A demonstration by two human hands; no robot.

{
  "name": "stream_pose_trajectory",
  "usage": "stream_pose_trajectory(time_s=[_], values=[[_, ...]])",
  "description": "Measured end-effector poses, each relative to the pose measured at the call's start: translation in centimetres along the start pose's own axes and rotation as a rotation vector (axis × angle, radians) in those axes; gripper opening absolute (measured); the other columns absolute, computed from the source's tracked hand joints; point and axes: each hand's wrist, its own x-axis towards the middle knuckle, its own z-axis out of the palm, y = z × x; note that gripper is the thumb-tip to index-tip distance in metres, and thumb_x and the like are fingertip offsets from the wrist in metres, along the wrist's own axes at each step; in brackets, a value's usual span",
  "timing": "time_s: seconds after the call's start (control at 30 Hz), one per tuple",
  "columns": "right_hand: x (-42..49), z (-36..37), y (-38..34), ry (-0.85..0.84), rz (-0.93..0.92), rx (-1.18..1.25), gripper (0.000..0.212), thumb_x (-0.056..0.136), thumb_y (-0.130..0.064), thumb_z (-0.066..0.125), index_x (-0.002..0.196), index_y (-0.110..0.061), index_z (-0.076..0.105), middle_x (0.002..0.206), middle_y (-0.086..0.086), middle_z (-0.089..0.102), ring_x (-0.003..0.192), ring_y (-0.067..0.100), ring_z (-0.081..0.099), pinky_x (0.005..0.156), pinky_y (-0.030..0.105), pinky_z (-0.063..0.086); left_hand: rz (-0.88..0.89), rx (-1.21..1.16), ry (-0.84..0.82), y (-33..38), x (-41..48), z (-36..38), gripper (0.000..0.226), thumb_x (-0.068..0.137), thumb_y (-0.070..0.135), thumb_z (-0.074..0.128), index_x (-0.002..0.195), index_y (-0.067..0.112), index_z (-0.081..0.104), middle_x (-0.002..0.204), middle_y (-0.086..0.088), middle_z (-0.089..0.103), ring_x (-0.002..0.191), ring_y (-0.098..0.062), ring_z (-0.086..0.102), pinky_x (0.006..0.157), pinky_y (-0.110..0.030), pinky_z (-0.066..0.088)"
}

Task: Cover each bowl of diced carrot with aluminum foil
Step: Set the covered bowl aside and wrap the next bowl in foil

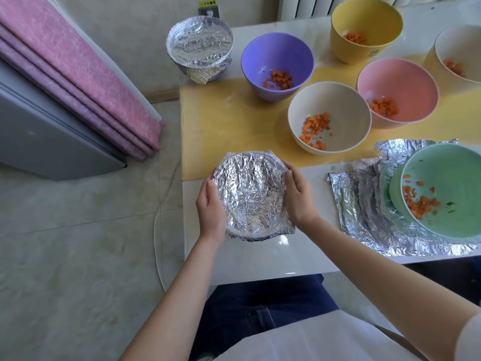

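A foil-covered bowl [250, 196] is near the table's front left corner, held between both hands. My left hand [210, 207] cups its left side and my right hand [298, 196] cups its right side, fingers curled against the crinkled foil. Another foil-covered bowl [199, 45] stands at the far left corner. Open bowls with diced carrot stand behind: purple [277, 63], cream [329, 117], pink [397, 91], yellow [365, 29] and a white one [459, 56] at the right edge. A green bowl [442, 188] with carrot rests on a loose foil sheet [364, 204].
The white table [260, 254] carries a yellow mat [226, 121] under the middle bowls. To the left lie the tiled floor, a thin white cable [156, 230], a pink curtain [78, 74] and a grey appliance [39, 131]. My knees are under the table's front edge.
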Motion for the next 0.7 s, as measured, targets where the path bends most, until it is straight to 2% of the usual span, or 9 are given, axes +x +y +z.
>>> stream_pose_trajectory(time_s=[0.17,0.27,0.33,0.4,0.47,0.53,0.6,0.63,0.7], values=[[-0.1,-0.2,-0.2,-0.014,-0.004,-0.136,0.036,0.102,-0.018,0.032,0.134,-0.009,0.046,0.129,0.000,0.053,0.122,0.011,0.046,0.100,0.013,0.033,0.009,0.031,-0.034,0.4,-0.1,-0.1,0.030,0.102,0.016,0.032,0.124,0.012,0.052,0.114,0.016,0.055,0.100,0.014,0.050,0.083,0.002,0.034],[0.1,-0.5,-0.8,-0.018,-0.168,-0.439,0.041,0.101,-0.018,0.034,0.140,-0.005,0.037,0.141,0.010,0.043,0.134,0.021,0.035,0.107,0.019,0.020,0.089,0.217,-0.046,0.4,0.4,-0.7,0.035,0.101,0.016,0.034,0.124,-0.002,0.054,0.124,-0.005,0.058,0.109,-0.014,0.055,0.086,-0.012,0.042],[0.9,-0.6,-1.7,-0.054,-0.380,-0.568,0.040,0.100,-0.015,0.038,0.136,-0.001,0.041,0.141,0.014,0.045,0.135,0.026,0.035,0.110,0.019,0.017,0.196,0.332,-0.057,0.6,1.3,-1.1,0.034,0.100,0.015,0.038,0.129,0.006,0.053,0.127,-0.005,0.057,0.114,-0.019,0.054,0.094,-0.022,0.042],[2.4,-0.6,-2.4,-0.146,-0.494,-0.667,0.039,0.098,-0.015,0.039,0.134,-0.001,0.046,0.138,0.015,0.049,0.134,0.027,0.037,0.113,0.029,0.022,0.335,0.425,-0.145,1.3,2.1,-1.1,0.034,0.099,0.013,0.041,0.131,0.010,0.053,0.129,-0.012,0.057,0.118,-0.023,0.053,0.099,-0.033,0.042],[3.8,-0.2,-3.1,-0.237,-0.495,-0.715,0.038,0.099,-0.016,0.038,0.133,-0.002,0.047,0.136,0.014,0.051,0.133,0.027,0.040,0.112,0.036,0.029,0.424,0.506,-0.268,2.0,2.8,-0.7,0.033,0.098,0.009,0.042,0.129,0.007,0.053,0.132,-0.009,0.054,0.122,-0.013,0.049,0.103,-0.017,0.036],[4.8,0.1,-3.5,-0.315,-0.445,-0.744,0.036,0.101,-0.017,0.037,0.133,-0.007,0.049,0.133,0.012,0.054,0.127,0.027,0.047,0.104,0.035,0.036,0.416,0.539,-0.332,2.4,3.4,-0.1,0.032,0.099,0.009,0.041,0.128,0.007,0.055,0.129,-0.003,0.056,0.119,-0.007,0.048,0.097,-0.004,0.032],[5.5,0.2,-3.6,-0.379,-0.378,-0.718,0.033,0.101,-0.017,0.037,0.128,-0.008,0.053,0.125,0.010,0.060,0.114,0.027,0.056,0.092,0.029,0.039,0.353,0.511,-0.313,2.5,3.8,0.1,0.030,0.099,0.011,0.042,0.124,0.010,0.059,0.111,0.007,0.065,0.100,-0.006,0.056,0.083,-0.005,0.040],[5.7,0.1,-3.7,-0.391,-0.339,-0.692,0.031,0.101,-0.015,0.038,0.124,-0.007,0.056,0.119,0.010,0.063,0.108,0.027,0.058,0.086,0.026,0.038,0.320,0.490,-0.301,2.5,3.9,0.0,0.029,0.098,0.011,0.043,0.121,0.013,0.061,0.090,0.012,0.067,0.079,-0.007,0.057,0.069,-0.011,0.043],[5.8,0.1,-3.8,-0.378,-0.271,-0.648,0.028,0.100,-0.012,0.039,0.118,-0.005,0.060,0.110,0.011,0.066,0.099,0.027,0.060,0.074,0.020,0.034,0.267,0.463,-0.289,2.4,4.1,-0.1,0.027,0.098,0.012,0.044,0.115,0.018,0.064,0.058,0.005,0.051,0.052,-0.012,0.036,0.050,-0.025,0.029]])
